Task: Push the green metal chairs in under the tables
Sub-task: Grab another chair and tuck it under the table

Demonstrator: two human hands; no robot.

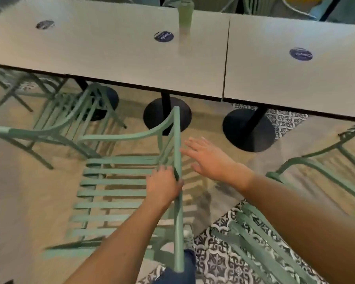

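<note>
Pale desk (111, 48) edges overhang black pedestal bases on tan floor (19, 201). Left hand (164, 186) grasps the green chair (115, 193) rail; right hand (209, 158) hovers released.

Two desks are counted, the left desk (90, 48) and the right desk (295, 78), carried on three black round bases (248, 130). Three round blue stickers (163, 36) and one green bottle (185, 15) are counted on the tops. Four green metal chairs (115, 191) and two hands (163, 186) are visible.
</note>
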